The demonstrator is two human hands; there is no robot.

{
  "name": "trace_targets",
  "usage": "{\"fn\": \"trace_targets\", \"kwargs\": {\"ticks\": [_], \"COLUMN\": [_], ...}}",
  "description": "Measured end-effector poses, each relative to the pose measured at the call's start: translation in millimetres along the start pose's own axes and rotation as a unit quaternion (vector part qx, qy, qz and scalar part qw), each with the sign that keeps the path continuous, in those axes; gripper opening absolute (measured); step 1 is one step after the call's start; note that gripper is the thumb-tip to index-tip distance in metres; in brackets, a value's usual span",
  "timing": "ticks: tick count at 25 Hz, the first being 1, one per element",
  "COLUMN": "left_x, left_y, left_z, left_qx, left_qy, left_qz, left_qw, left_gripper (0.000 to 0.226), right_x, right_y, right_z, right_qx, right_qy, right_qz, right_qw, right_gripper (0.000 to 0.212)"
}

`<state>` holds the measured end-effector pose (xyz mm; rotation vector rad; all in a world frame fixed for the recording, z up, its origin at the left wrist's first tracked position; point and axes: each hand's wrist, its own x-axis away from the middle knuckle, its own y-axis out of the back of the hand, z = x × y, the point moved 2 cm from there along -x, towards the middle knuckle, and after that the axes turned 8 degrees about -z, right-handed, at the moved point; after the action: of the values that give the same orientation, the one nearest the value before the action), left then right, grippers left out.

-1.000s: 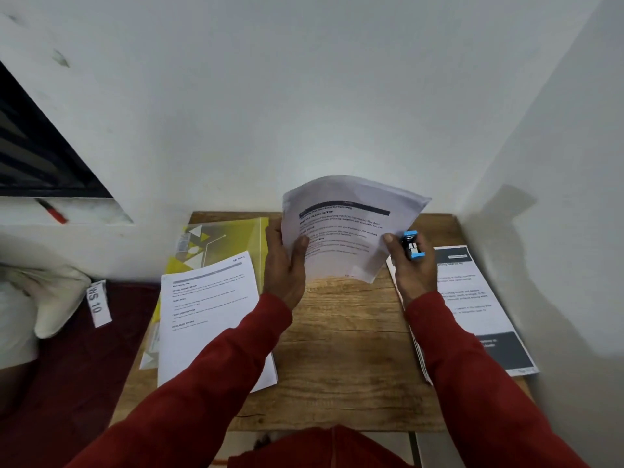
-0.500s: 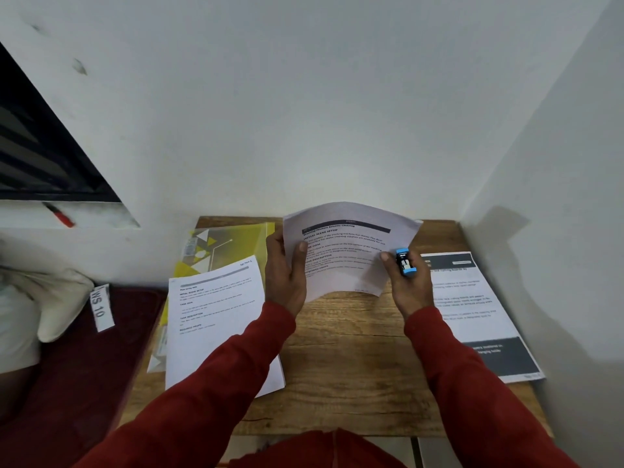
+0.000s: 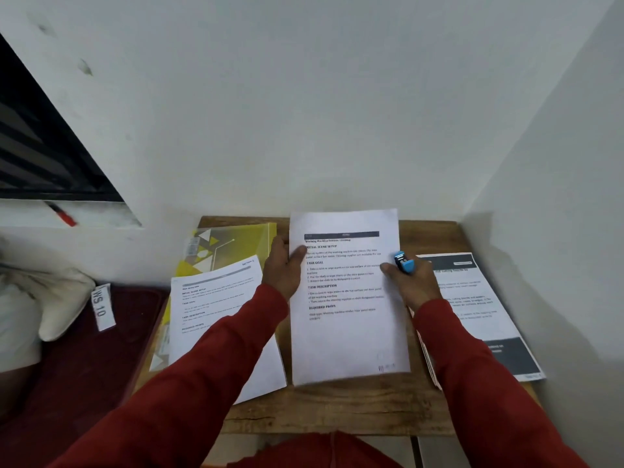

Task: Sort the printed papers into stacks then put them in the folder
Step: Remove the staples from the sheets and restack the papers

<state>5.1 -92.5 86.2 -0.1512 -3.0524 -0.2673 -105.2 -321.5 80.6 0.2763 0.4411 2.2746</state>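
Both hands are holding the centre sheet (image 3: 347,298) flat on the worktop (image 3: 337,410): left hand (image 3: 282,268) pinching its left edge w/ thumb on top, right hand (image 3: 410,282) w/ a blue device (image 3: 403,261) pressing its right edge. Sorting looks partway: left stack (image 3: 216,298) is lying over the yellow folder (image 3: 236,241), right stack (image 3: 472,298) at frame right. Nothing filed yet; left stack is blocking the folder.

Right stack (image 3: 472,298) text blurred, perhaps partly under sleeve (image 3: 466,366)
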Motion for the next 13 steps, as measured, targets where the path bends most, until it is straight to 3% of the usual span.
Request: {"fn": "trace_targets", "kwargs": {"ticks": [3, 5, 8, 13], "left_x": [3.8, 8.8, 13.5, 15.6], "left_y": [-5.9, -9.3, -11.9, -9.6], "left_z": [42.1, 69.9, 88.7, 88.5], "left_qx": [-0.062, -0.099, -0.136, -0.153], "left_qy": [0.1, 0.139, 0.144, 0.125], "left_qz": [0.041, 0.062, 0.066, 0.056], "left_qw": [0.992, 0.983, 0.978, 0.979], "left_gripper": [0.028, 0.035, 0.039, 0.025], "right_x": [-1.5, 6.1, 15.9, 22.3], "right_y": [-10.5, -17.3, -21.9, -23.0], "right_z": [-32.0, -45.7, -53.9, -65.5], "right_qx": [0.1, 0.165, 0.222, 0.229], "right_qy": [-0.094, -0.101, -0.11, -0.126], "right_qz": [0.078, 0.09, 0.097, 0.1], "right_qw": [0.987, 0.977, 0.964, 0.96], "right_gripper": [0.025, 0.033, 0.041, 0.041]}}
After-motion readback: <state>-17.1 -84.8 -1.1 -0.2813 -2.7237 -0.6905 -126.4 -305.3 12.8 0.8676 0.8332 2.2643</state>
